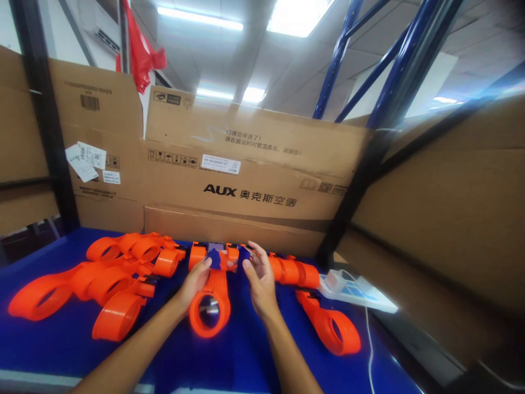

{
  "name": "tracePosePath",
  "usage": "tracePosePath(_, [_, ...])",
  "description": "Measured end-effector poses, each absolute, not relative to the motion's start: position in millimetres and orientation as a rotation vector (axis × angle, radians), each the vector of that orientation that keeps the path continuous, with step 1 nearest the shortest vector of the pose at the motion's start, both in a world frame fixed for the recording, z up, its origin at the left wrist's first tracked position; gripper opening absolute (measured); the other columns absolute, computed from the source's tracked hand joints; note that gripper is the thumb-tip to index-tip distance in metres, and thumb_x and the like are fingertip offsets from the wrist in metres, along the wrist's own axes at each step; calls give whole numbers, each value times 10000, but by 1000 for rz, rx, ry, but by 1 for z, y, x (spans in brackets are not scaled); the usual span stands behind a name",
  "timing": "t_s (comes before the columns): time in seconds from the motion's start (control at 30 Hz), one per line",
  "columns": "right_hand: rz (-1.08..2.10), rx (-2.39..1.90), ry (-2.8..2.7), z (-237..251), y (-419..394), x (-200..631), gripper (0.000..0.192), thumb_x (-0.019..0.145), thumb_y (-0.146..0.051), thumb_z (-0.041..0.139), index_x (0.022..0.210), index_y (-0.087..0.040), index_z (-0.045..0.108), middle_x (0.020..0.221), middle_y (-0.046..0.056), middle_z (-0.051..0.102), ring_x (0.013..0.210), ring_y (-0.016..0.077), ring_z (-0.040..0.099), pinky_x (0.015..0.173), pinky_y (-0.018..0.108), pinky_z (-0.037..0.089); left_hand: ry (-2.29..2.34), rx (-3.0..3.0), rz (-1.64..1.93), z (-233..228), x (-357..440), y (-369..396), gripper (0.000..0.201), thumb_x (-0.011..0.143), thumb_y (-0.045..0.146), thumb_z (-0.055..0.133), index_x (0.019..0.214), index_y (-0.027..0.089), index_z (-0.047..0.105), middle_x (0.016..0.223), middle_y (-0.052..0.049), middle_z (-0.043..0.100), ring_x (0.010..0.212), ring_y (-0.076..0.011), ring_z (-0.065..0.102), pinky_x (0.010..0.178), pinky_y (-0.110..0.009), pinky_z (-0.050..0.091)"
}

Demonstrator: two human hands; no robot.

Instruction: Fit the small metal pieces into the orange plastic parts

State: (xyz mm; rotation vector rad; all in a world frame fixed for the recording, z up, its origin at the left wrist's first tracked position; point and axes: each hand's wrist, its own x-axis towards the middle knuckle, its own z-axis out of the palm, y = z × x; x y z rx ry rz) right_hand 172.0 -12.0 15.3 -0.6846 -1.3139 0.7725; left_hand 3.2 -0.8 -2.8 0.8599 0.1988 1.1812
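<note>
An orange plastic handle part (pixel 210 306) with a ring at its near end lies on the blue table (pixel 61 339) between my hands. My left hand (pixel 194 282) pinches a small dark blue piece (pixel 214 259) at the part's far end. My right hand (pixel 258 279) holds another small blue piece (pixel 243 253) beside it, fingers curled around it. A small dark screen-like piece (pixel 215 247) sits at the top of the orange part. Both forearms reach in from the bottom edge.
A pile of several orange ring parts (pixel 102 279) lies at the left. More orange parts (pixel 328 323) lie at the right, next to a white power strip (pixel 356 290) with a cable. Cardboard boxes (pixel 246 175) wall the back and right. Blue rack posts (pixel 389 71) rise behind.
</note>
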Motion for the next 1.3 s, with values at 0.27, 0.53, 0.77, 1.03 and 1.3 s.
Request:
tracePosePath(0.27, [615, -700, -1567, 15, -15, 181, 403, 900, -380, 651, 1284, -261, 630, 1236, 100, 656, 1128, 275, 627, 1013, 455, 495, 407, 934, 1517, -9, 0, 2, 457, 723, 227, 785, 1165, 235, 669, 1256, -79, 674, 1190, -286, 608, 970, -390, 508])
tracePosePath(0.53, [343, -747, -1740, 23, -17, 189, 350, 876, -288, 688, 1226, -288, 694, 1254, 97, 657, 1181, 285, 607, 1046, 496, 460, 493, 1076, 1507, -4, 2, -4, 540, 673, 222, 829, 1186, 257, 664, 1246, -60, 665, 1167, -264, 603, 964, -350, 491])
tracePosePath(0.77, [398, -761, -1742, 25, -20, 185, 295, 859, -303, 715, 1153, -286, 737, 1264, 97, 671, 1182, 299, 618, 1047, 520, 461, 489, 1083, 1487, -1, 1, -5, 529, 676, 224, 831, 1175, 256, 658, 1234, -60, 664, 1188, -271, 582, 980, -362, 477])
tracePosePath(1.03, [447, -793, -1743, 24, -17, 186, 311, 860, -322, 715, 1166, -268, 720, 1251, 94, 683, 1192, 291, 613, 1059, 497, 452, 461, 1103, 1482, -1, 1, -6, 546, 676, 217, 835, 1192, 260, 663, 1247, -59, 666, 1187, -268, 587, 995, -352, 467])
tracePosePath(1.3, [474, -937, -1740, 17, -14, 191, 513, 823, -394, 742, 1292, -236, 605, 1214, 94, 698, 1084, 296, 666, 964, 462, 513, 362, 1106, 1455, 4, -4, -7, 752, 661, 181, 842, 1363, 259, 584, 1403, -95, 600, 1356, -325, 473, 1139, -415, 352])
